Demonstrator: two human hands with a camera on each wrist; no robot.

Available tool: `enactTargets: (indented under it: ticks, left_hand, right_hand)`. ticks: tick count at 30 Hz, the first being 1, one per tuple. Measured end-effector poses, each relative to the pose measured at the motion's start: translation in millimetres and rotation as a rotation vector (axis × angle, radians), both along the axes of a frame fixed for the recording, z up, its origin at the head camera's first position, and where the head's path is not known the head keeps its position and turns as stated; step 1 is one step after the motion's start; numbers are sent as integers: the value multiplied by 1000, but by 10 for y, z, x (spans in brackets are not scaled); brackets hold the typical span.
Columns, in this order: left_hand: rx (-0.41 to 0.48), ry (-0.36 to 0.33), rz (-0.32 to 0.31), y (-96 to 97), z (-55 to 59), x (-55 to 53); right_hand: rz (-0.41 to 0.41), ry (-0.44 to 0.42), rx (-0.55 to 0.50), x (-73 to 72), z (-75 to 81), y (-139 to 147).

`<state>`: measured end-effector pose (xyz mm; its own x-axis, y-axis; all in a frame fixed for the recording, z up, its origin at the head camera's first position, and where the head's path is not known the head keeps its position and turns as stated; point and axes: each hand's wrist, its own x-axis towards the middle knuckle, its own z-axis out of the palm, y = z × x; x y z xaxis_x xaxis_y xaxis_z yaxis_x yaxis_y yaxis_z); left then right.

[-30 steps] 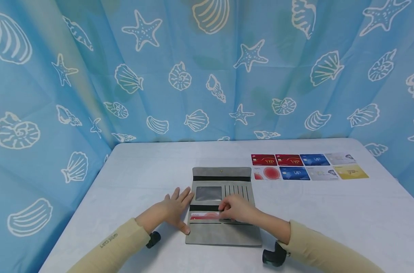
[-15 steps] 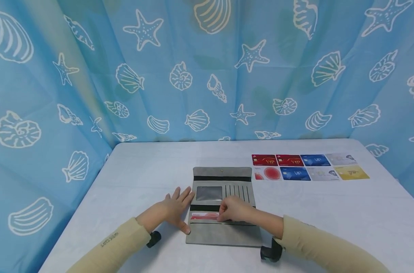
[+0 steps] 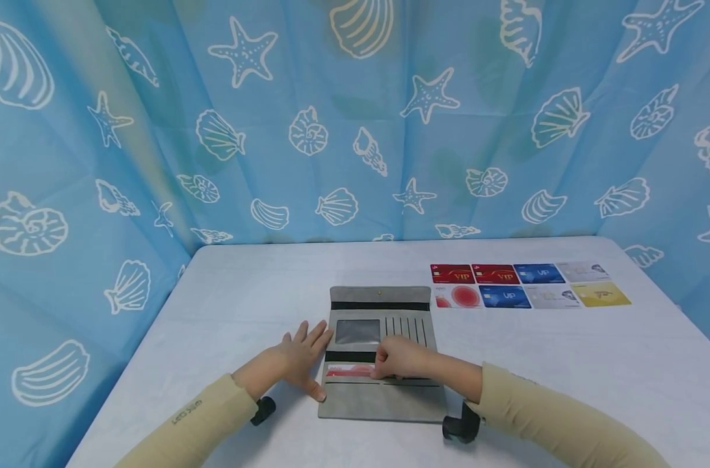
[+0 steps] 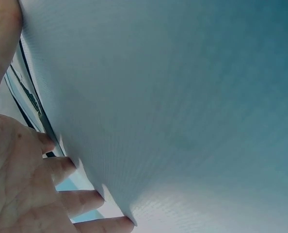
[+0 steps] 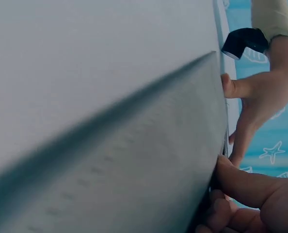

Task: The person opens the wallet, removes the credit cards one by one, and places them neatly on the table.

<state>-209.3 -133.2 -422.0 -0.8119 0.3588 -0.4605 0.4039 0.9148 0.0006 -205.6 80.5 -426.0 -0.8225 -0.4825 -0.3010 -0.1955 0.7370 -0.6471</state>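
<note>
A grey wallet (image 3: pixel 384 403) lies unfolded on the white table, its clear window and card slots facing up. From its lower left slot shows the upper strip of a red and white card (image 3: pixel 349 370). My right hand (image 3: pixel 404 357) pinches at this card's right end with curled fingers, covering that end. In the right wrist view its thumb (image 5: pixel 243 184) lies against the wallet's edge. My left hand (image 3: pixel 299 357) rests with spread fingers along the wallet's left edge; in the left wrist view those straight fingers (image 4: pixel 81 201) touch the table.
Right of the wallet, two rows of cards lie on the table (image 3: pixel 244 279): red cards (image 3: pixel 451 273), blue cards (image 3: pixel 505 297), silver cards (image 3: pixel 552 298), a gold card (image 3: pixel 601 294) and a white card with a red circle (image 3: pixel 457 297). A blue shell-patterned curtain (image 3: pixel 355 130) hangs behind.
My right hand has shifted slightly left and down at the card's right end, and the right forearm has swung a little leftward. The left hand and the wallet keep their places.
</note>
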Motion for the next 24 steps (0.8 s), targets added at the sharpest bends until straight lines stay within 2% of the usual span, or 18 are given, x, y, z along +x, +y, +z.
enactTargets:
  ticks: [5,10,20,24]
  left_hand:
    - [4,0,0,9,13,7]
    - [-1,-1,0,3,21,6]
    - [4,9,1,2,1,8]
    - [3,17,1,4,-6,9]
  right_hand:
    - [19,-17,48,-2,45,-17]
    - [23,-19,42,10,61,-25]
    - [-36,-61,15,-25,36,-42]
    - [-67,-91,-26,-56,27,-30]
